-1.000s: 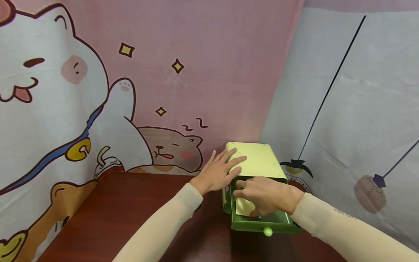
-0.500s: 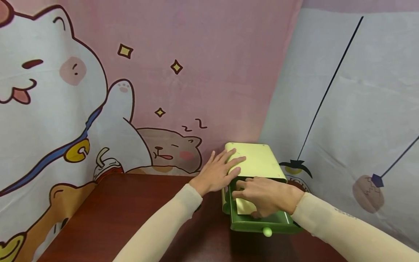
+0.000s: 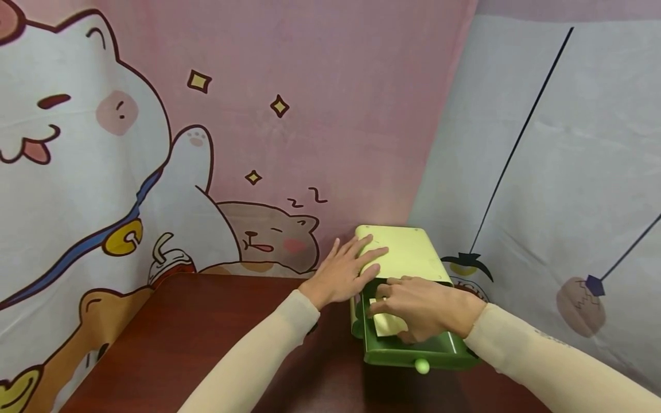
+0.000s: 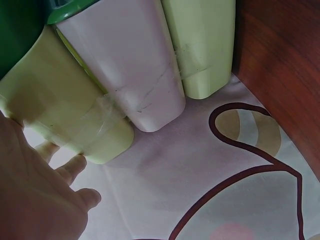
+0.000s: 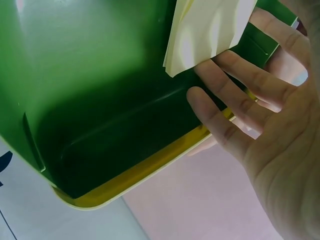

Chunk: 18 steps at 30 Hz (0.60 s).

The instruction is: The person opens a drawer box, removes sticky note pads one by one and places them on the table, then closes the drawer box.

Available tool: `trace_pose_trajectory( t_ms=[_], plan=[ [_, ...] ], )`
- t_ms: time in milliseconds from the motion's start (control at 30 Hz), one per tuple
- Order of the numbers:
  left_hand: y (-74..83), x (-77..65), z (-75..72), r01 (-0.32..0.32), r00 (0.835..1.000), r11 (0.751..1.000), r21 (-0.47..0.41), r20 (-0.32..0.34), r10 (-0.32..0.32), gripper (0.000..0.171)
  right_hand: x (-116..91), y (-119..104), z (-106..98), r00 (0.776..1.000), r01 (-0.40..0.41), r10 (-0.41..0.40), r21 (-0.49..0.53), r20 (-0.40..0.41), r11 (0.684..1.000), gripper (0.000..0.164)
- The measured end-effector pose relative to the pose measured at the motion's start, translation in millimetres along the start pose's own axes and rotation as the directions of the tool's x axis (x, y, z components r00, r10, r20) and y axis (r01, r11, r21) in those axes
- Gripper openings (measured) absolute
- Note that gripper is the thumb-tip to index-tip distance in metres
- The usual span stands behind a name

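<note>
A small drawer box with a pale yellow top stands at the back of the table. My left hand rests on its top left edge, fingers spread. In the left wrist view, that hand lies along the yellow tier of the box. The green top drawer is pulled out, its round light green knob facing me. Inside it, my right hand pinches a pad of pale yellow paper notes. In the right wrist view, fingertips meet the edge of the paper pad; the thumb is hidden there.
The dark red-brown table spreads out left of the box. A pink and grey cartoon curtain hangs right behind it. Lower pink and pale green tiers show in the left wrist view.
The paper pad has shifted slightly up and away inside the drawer, along with my right hand. My left hand and the box stay in place.
</note>
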<state>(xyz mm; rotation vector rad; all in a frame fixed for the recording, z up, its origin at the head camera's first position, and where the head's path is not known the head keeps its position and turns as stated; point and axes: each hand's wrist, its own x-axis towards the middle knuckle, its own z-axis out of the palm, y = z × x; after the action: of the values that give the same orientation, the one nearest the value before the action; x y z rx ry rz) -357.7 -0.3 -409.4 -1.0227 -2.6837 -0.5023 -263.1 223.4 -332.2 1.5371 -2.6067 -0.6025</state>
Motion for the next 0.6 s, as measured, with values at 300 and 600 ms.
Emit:
trace_pose_trajectory(
  t_ms=[300, 600],
  plan=[
    [-1.1, 1.7, -0.1, 0.001, 1.0, 1.0, -0.005, 0.001, -0.001, 0.064, -3.4, 4.7, -0.2, 0.998, 0.0, 0.001, 0.016, -0.058, 1.0, 0.067],
    [-0.9, -0.3, 1.1, 0.002, 1.0, 1.0, -0.008, -0.004, -0.002, 0.064, -7.3, 7.3, 3.3, 0.995, 0.001, 0.003, 0.04, -0.099, 0.999, 0.065]
  ],
)
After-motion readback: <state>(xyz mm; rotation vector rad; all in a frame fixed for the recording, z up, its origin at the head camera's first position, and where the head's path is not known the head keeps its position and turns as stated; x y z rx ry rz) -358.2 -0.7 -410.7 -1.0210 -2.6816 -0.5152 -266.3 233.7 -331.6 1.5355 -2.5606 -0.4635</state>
